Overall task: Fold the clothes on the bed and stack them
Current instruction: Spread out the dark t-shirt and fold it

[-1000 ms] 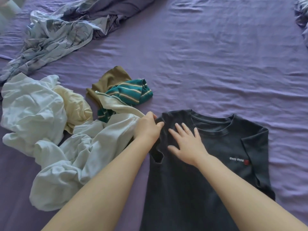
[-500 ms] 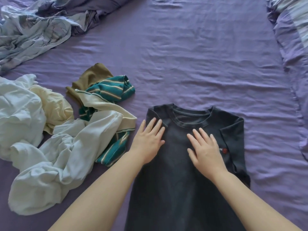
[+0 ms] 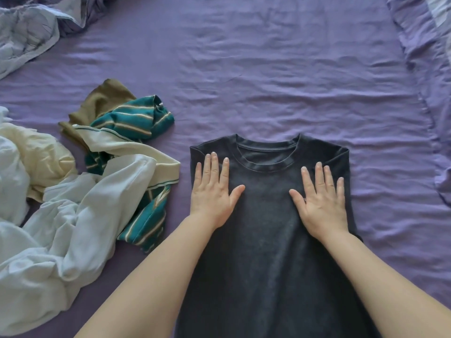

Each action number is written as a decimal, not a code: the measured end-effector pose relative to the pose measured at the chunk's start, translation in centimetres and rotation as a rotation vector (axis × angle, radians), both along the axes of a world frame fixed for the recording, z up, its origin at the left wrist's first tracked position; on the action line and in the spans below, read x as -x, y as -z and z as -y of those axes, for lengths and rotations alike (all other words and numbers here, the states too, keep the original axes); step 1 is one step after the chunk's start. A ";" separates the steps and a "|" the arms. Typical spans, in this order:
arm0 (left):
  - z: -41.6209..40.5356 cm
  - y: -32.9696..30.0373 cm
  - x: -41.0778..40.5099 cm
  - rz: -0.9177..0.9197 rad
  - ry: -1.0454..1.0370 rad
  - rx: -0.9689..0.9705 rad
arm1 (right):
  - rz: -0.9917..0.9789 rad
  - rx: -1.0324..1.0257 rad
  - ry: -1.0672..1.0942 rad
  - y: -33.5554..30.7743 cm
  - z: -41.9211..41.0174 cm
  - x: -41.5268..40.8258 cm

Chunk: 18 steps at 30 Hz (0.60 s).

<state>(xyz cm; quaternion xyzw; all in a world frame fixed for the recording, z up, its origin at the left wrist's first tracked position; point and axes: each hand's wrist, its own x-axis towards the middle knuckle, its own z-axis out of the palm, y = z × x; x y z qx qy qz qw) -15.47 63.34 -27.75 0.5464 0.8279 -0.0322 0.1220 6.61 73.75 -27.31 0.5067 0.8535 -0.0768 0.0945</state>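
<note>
Item under fold: a dark grey T-shirt (image 3: 268, 240) is laid flat on the purple bed sheet (image 3: 280, 81), collar away from the person, both sleeves already turned in so the sides run straight.
Left hand (image 3: 213, 191): laid flat on the shirt just inside its left edge, fingers straight and together, nothing grasped; fingertips lie just short of the shoulder seam.
Right hand (image 3: 322, 198): laid flat likewise near the right edge, fingers straight and slightly spread, nothing grasped; the collar lies between the two sets of fingertips and just beyond them.
Handling, as judged: light, soft, limp knit; no stiffness to be relied on, creasing and slipping of the folded sleeves to be expected if lifted carelessly. Not fragile.
Hold points, as judged: both shoulder corners beyond the fingertips, or the hem, which is out of view.
Count, shirts spread: one.
Count, hands: two.
Unfolded heap (image 3: 73, 191): left of the left fingers, apart from the shirt; white, cream, olive and teal-striped (image 3: 136, 120) pieces are tangled, at least four, exact count not determinable.
Bedding (image 3: 26, 32): one pale bundle, far beyond the left fingertips.
</note>
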 end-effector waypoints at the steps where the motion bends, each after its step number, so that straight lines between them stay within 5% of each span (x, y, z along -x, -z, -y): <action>1: 0.0 0.4 -0.1 -0.003 -0.009 -0.004 | -0.006 -0.014 0.010 0.3 0.1 0.1; 7: -0.2 2.4 -0.1 -0.091 -0.001 -0.090 | -0.033 -0.083 0.036 2.3 0.0 0.3; 14: -0.2 0.5 -1.0 -0.095 -0.016 0.033 | 0.042 0.002 -0.005 1.1 0.6 -0.2; 18: 3.8 -1.7 -5.9 -0.011 0.192 0.026 | -0.007 0.060 -0.127 -1.2 7.0 -1.8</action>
